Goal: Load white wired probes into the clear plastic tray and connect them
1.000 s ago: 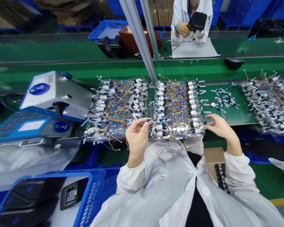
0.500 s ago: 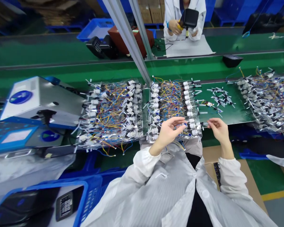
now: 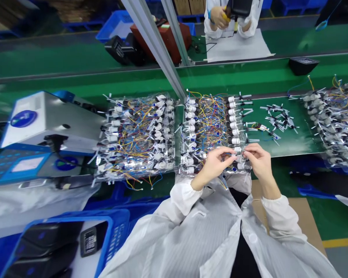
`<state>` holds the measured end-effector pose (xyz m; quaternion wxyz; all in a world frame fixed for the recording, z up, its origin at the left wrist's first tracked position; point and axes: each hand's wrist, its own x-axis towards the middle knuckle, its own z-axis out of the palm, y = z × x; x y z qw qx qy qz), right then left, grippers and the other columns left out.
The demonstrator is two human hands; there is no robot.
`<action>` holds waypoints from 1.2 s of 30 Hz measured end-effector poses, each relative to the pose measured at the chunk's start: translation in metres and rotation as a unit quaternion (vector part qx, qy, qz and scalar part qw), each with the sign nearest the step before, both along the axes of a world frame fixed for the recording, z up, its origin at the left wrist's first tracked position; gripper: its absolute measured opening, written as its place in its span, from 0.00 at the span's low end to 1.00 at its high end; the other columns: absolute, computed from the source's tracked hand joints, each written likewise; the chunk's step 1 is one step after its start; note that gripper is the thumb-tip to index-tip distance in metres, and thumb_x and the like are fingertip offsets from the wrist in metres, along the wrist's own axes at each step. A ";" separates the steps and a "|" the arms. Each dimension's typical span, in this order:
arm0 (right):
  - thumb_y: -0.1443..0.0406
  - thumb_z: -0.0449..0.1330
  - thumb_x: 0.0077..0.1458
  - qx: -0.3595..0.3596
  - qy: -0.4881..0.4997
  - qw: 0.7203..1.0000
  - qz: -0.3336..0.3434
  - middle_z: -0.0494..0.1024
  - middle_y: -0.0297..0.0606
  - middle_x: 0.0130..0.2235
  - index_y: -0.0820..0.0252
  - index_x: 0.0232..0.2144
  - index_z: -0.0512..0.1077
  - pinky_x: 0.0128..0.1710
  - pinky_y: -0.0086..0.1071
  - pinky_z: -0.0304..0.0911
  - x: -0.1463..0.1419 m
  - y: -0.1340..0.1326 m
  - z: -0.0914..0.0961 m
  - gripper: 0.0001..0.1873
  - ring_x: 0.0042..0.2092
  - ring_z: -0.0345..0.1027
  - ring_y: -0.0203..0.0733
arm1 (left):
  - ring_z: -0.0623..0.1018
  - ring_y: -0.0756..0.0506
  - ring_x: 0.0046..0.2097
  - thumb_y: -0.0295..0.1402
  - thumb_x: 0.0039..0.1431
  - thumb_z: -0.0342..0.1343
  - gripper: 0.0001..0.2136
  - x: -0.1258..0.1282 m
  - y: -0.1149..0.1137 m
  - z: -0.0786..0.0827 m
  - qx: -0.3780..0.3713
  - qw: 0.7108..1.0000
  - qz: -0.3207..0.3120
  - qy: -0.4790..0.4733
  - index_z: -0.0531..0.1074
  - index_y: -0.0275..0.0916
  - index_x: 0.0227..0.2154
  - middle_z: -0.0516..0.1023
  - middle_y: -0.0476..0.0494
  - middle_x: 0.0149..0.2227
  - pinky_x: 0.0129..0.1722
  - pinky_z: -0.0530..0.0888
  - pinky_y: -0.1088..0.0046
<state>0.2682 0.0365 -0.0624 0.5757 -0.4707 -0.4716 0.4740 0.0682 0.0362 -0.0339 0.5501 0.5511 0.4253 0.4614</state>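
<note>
My left hand is closed in a pinch over the near end of the middle batch of wired parts. These are small white cylinders with black ends, joined by yellow, blue and red wires and laid in rows on clear plastic. Close by on the right, my right hand pinches with thumb and forefinger at the outer end of the same row. A white cylinder shows just beyond the fingertips of both hands. What each hand grips is too small and covered to make out.
A similar wired batch lies left, another far right. Loose black-and-white pieces lie between. A grey instrument stands far left. A metal post rises behind; a co-worker's hand holds a yellow-and-black object.
My right hand has moved left and in towards my left hand, its fingertips now at the row's end. My left hand has shifted slightly right and down. The view has shifted a little.
</note>
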 end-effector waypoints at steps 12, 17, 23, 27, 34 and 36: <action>0.59 0.72 0.57 0.004 -0.024 0.999 0.034 0.80 0.39 0.39 0.53 0.38 0.77 0.45 0.38 0.74 -0.012 -0.013 0.007 0.10 0.42 0.76 0.43 | 0.83 0.44 0.46 0.39 0.60 0.69 0.11 -0.005 0.008 -0.002 0.109 0.987 -0.012 0.113 0.84 0.43 0.45 0.85 0.40 0.45 0.46 0.78 0.66; 0.58 0.72 0.56 -0.022 -0.036 0.998 0.035 0.80 0.38 0.37 0.53 0.38 0.76 0.38 0.34 0.74 -0.016 -0.015 0.008 0.12 0.37 0.75 0.40 | 0.84 0.43 0.44 0.39 0.59 0.70 0.10 -0.001 0.007 -0.003 0.109 0.988 -0.009 0.108 0.85 0.43 0.41 0.86 0.40 0.43 0.48 0.79 0.64; 0.61 0.72 0.57 -0.003 -0.032 0.999 0.026 0.79 0.36 0.37 0.53 0.35 0.79 0.37 0.32 0.70 -0.012 -0.014 0.005 0.06 0.37 0.73 0.39 | 0.82 0.43 0.47 0.37 0.63 0.66 0.09 -0.003 0.005 0.001 0.124 0.986 -0.017 0.109 0.83 0.43 0.45 0.85 0.40 0.44 0.51 0.78 0.63; 0.62 0.71 0.57 -0.002 -0.026 1.000 0.001 0.79 0.37 0.36 0.53 0.35 0.81 0.39 0.35 0.71 -0.009 -0.011 0.000 0.04 0.39 0.73 0.41 | 0.83 0.44 0.44 0.37 0.62 0.67 0.08 -0.009 0.004 0.003 0.120 0.989 0.015 0.087 0.84 0.41 0.40 0.85 0.41 0.41 0.48 0.78 0.64; 0.63 0.72 0.55 0.037 -0.033 0.998 0.026 0.80 0.38 0.38 0.50 0.33 0.84 0.47 0.40 0.72 -0.014 -0.010 0.004 0.02 0.43 0.76 0.44 | 0.82 0.45 0.45 0.36 0.61 0.68 0.10 -0.008 0.006 0.001 0.143 0.986 0.009 0.087 0.84 0.43 0.45 0.84 0.41 0.43 0.48 0.79 0.65; 0.63 0.72 0.55 0.037 -0.031 0.998 0.029 0.80 0.38 0.39 0.49 0.33 0.84 0.46 0.40 0.73 -0.015 -0.011 0.005 0.02 0.43 0.76 0.44 | 0.82 0.45 0.45 0.36 0.62 0.68 0.07 -0.005 0.005 -0.001 0.144 0.986 0.009 0.088 0.85 0.43 0.40 0.85 0.41 0.41 0.48 0.79 0.64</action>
